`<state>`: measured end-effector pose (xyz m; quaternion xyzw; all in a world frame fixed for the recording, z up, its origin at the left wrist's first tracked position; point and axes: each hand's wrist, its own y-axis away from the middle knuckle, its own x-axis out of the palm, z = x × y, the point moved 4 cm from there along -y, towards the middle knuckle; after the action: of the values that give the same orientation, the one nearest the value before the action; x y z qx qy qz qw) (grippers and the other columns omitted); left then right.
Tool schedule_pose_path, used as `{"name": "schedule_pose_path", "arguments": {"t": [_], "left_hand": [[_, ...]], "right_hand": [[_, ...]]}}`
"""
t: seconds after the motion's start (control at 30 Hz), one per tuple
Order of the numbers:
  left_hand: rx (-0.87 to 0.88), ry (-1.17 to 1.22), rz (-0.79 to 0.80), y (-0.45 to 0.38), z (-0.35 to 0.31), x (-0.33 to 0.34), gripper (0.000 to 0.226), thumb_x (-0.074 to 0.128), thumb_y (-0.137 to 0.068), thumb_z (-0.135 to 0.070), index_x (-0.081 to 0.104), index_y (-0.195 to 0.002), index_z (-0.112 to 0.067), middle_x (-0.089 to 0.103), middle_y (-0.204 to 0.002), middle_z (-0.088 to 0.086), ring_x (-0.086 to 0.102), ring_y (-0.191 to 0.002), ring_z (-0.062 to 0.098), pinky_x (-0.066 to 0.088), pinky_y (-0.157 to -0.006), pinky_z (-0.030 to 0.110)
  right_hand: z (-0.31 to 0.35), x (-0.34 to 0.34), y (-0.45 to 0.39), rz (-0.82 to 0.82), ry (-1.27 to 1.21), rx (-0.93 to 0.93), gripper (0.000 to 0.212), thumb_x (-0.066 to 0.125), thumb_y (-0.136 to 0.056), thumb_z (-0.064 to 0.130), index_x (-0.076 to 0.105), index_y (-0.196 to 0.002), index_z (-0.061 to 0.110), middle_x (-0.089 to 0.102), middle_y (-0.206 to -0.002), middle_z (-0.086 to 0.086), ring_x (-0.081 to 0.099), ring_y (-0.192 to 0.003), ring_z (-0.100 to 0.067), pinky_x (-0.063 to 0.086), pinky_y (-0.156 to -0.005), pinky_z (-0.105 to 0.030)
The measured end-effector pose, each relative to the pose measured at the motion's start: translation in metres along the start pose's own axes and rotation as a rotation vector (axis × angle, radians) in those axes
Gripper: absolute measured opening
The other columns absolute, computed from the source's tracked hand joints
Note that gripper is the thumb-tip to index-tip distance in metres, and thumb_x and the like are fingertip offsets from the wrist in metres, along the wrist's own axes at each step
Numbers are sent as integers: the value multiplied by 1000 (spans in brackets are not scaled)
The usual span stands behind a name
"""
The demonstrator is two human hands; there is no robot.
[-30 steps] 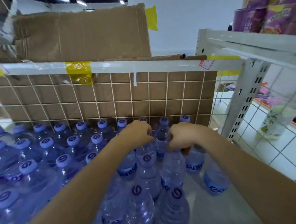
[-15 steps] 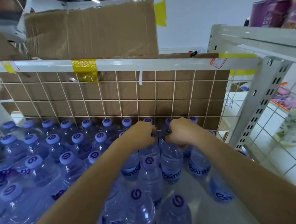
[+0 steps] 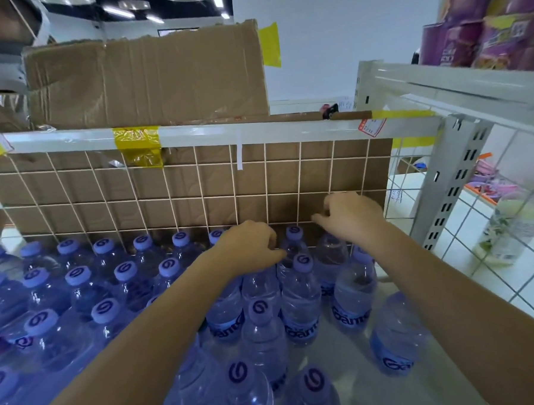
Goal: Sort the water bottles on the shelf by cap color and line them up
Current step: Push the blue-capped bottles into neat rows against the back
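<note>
Water bottles (image 3: 300, 296) — clear, blue-tinted, purple caps with a dark swirl mark — standing upright on the shelf (image 3: 338, 356), packed in rows from the left edge to about the middle. Back row lined up against the wire grid panel (image 3: 178, 188); brown cardboard (image 3: 148, 81) behind and above the grid. Yellow tape (image 3: 139, 145) wrapped on the white top rail.

Left hand (image 3: 246, 245): low over the bottle tops near the back row, fingers curled downward, thumb pointing right toward a capped bottle (image 3: 303, 264) just beside it. Fingertips hidden behind the knuckles — cannot tell whether a bottle top is gripped beneath.

Right hand (image 3: 350, 216): raised above the rightmost back bottles, close to the grid, fingers loosely bent and spread, holding nothing visible. Clear bottle (image 3: 332, 254) directly under it, cap hidden by the hand.

One bottle (image 3: 393, 335) standing apart at the right on bare shelf floor, separate from the main group. Two further capped bottles (image 3: 238, 386) at the near edge, between the forearms.

White perforated upright (image 3: 453, 186) at the right corner of the shelf. Purple packages (image 3: 485, 26) stacked on the neighbouring unit, upper right.
</note>
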<state>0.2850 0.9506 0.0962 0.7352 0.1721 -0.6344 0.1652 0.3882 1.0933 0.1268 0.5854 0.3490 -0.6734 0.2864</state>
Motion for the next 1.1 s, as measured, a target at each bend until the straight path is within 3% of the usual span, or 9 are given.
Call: {"name": "schedule_pose_path", "arguments": {"t": [0.07,0.13,0.2,0.3,0.47,0.6,0.77,0.93,1.1], "left_hand": [[10,-27,-133,-7,-7,-8,30,50,-91,-43,63,-101,-18,61,-100,2,58,-94,23,49,-78,35],[55,-78,-194,-15,-14,-9,32,47,-94,-36,58,-120,-21,56,-114,3,53,-107,24,43,-85,35],[87,-126,-166,-23,-18,-2,40,44,-95,-32,49,-134,-26,51,-130,2,46,-119,26,39,-96,38],[69,-88,-58,-31,-16,10,46,42,-98,-29,39,-144,-29,43,-146,-1,42,-129,26,37,-103,41],[45,55,-30,-32,-13,13,47,42,-98,-21,40,-144,-26,50,-142,5,50,-124,26,43,-100,37],[50,57,-33,-34,-15,10,47,42,-97,-19,41,-144,-25,54,-137,6,54,-116,26,45,-91,36],[44,85,-27,-37,-15,12,46,45,-96,-20,44,-141,-24,57,-131,7,55,-110,26,46,-86,35],[40,109,-49,-39,-14,16,45,49,-94,-28,46,-139,-21,52,-134,6,51,-119,26,44,-97,40],[54,128,-36,-28,-15,25,51,52,-93,-29,39,-143,-25,48,-136,5,48,-123,26,40,-102,42]], "right_hand": [[-14,7,-5,26,43,48,31,54,-92,40,63,-103,13,66,-103,-9,62,-94,-30,43,-69,-30],[-21,25,-8,176,3,74,27,57,-91,35,62,-107,14,64,-105,-9,62,-99,-31,44,-73,-31],[-23,37,-9,280,-78,105,18,60,-91,29,60,-106,18,59,-100,-7,60,-93,-29,43,-73,-31],[-22,44,-18,278,-148,64,7,59,-90,20,53,-92,19,58,-96,-7,54,-84,-25,41,-72,-30],[-18,47,-23,254,-217,5,14,61,-90,18,50,-81,21,54,-85,-1,54,-80,-20,39,-69,-29],[-21,47,-24,226,-248,39,9,62,-89,22,55,-91,18,56,-90,-3,55,-81,-22,41,-70,-29],[-27,28,-9,304,30,111,27,63,-86,40,56,-90,15,56,-84,-4,57,-81,-25,42,-71,-29],[-28,20,18,550,197,126,33,62,-89,36,58,-71,9,51,-64,-4,50,-59,-19,44,-64,-28],[-25,27,17,537,81,78,23,59,-88,22,60,-70,7,61,-66,-8,59,-53,-20,53,-59,-29]]}}
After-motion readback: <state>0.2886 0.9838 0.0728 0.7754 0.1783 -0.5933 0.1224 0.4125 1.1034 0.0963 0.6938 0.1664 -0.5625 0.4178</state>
